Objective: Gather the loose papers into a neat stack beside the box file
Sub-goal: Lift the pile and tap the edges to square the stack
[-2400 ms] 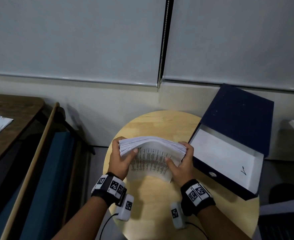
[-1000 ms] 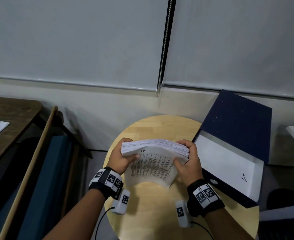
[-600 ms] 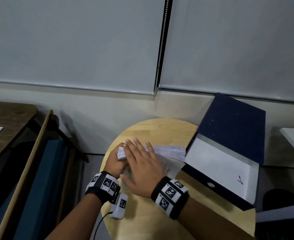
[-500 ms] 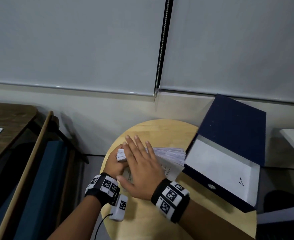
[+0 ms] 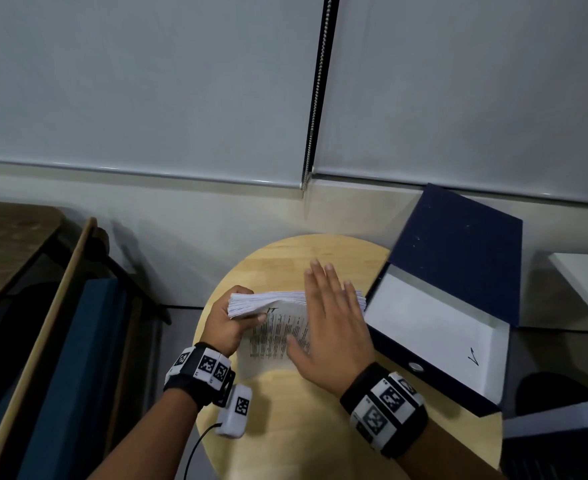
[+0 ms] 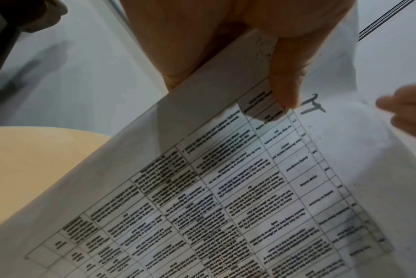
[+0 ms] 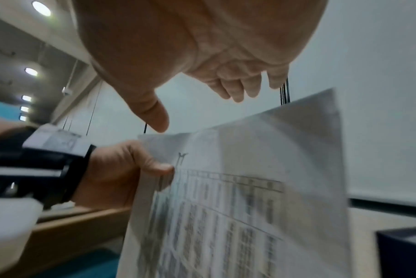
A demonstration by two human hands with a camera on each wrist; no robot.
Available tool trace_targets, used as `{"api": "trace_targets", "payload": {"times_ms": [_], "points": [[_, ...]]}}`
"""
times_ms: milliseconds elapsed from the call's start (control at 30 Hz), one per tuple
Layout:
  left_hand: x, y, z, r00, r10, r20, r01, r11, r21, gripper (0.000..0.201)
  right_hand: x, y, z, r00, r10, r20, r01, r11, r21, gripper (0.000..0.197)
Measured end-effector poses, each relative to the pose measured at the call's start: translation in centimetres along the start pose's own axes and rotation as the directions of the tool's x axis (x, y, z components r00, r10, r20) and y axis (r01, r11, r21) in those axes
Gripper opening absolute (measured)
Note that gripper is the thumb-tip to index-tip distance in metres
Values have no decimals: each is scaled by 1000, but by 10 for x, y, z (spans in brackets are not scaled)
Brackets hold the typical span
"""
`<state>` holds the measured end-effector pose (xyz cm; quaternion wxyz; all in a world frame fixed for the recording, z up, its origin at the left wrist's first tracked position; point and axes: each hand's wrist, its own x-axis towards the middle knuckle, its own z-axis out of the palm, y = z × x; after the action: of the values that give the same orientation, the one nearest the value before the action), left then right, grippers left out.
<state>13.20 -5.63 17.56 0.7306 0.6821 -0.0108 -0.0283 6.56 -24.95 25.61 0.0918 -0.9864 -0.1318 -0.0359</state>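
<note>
in the head view, low in the middle of the frame, the stack of papers [image 5: 287, 303] stands on its long edge on the round wooden desk [image 5: 296, 410], its printed face toward the camera, just left of the open navy box file [image 5: 459, 271] that fills the right side of the frame. the left hand [image 5: 228, 322] grips the stack's left end, thumb on the front sheet and fingers wrapped behind. the right hand [image 5: 332, 327] is spread flat with straight fingers over the right half of the stack, holding nothing. in the left wrist view the front sheet, a printed table with a handwritten mark near its top, fills the lower right of the frame, and the thumb [image 6: 285, 79] presses on it near the upper centre. in the right wrist view the right hand sits at the top of the frame, palm open and fingers [image 7: 235, 88] extended above the papers' top edge, apart from it, while the left hand pinches the stack at centre left.
</note>
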Motion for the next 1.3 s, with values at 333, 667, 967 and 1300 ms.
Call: {"api": "trace_targets", "payload": {"times_ms": [333,667,967,1300], "points": [[-4,8,0,1000,-13,-14,14,1000,8,33,-7,33,-15,995,100,28,-100,995,23,88],[-5,12,-9,995,12,-94,-13,1000,-12,33,-1,56,29,925,363,116,-278,433,858,33],[-20,17,7,948,161,-274,-128,982,136,31,1,15,41,901,413,-136,-105,511,853,23],[-31,9,1,961,2,-278,52,981,187,33,4,12,44,875,450,178,-400,466,789,51]]}}
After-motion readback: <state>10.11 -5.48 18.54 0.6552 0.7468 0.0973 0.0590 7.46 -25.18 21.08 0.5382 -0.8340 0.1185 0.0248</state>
